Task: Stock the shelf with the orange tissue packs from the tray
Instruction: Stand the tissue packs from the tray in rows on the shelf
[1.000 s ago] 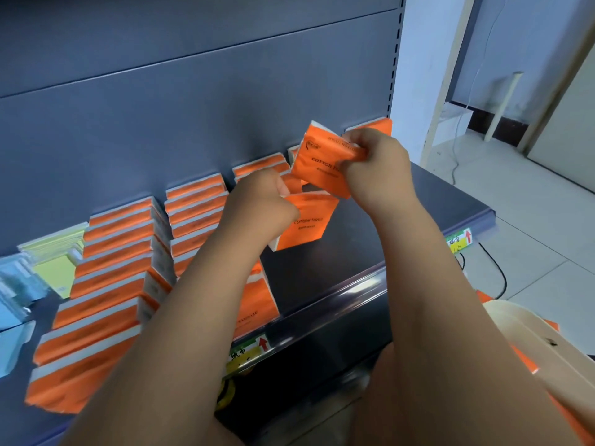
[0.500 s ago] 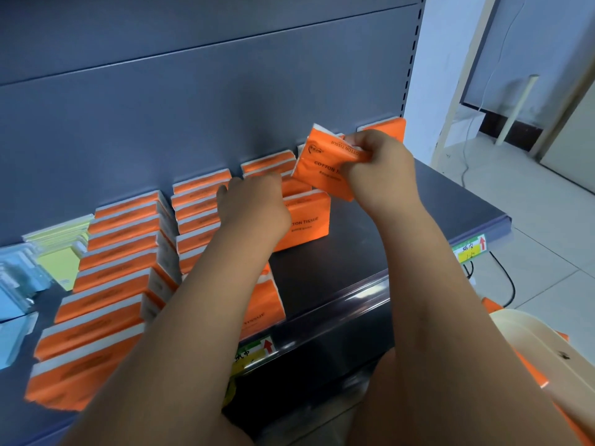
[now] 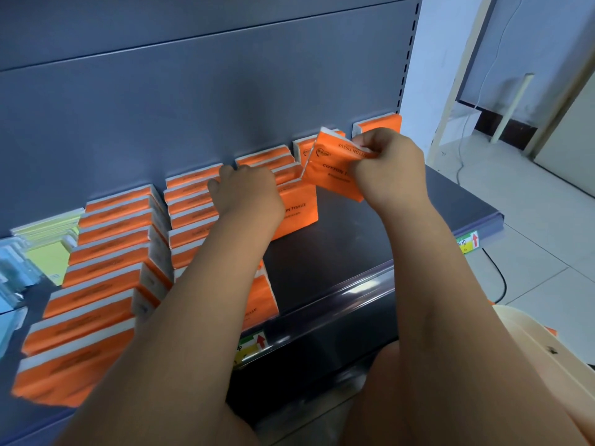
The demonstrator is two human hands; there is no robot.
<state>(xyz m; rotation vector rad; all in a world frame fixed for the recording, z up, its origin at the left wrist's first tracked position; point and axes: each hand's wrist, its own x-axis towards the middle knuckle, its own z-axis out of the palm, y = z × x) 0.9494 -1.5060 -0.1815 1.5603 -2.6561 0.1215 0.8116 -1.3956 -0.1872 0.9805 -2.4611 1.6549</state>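
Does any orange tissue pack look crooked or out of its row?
Only the tilted pack pinched in the right hand, in the air above the shelf, not yet in a row. The upright pack in the left hand and the stocked rows look straight.

The dark grey shelf (image 3: pixel 370 252) carried orange tissue packs (image 3: pixel 109 239) standing upright in rows, from the lower left of the frame toward the upper right. At the far left stood yellow-green packs (image 3: pixel 48 255) and blue packs (image 3: pixel 13 268). Price labels (image 3: pixel 256 341) sat on its front rail.
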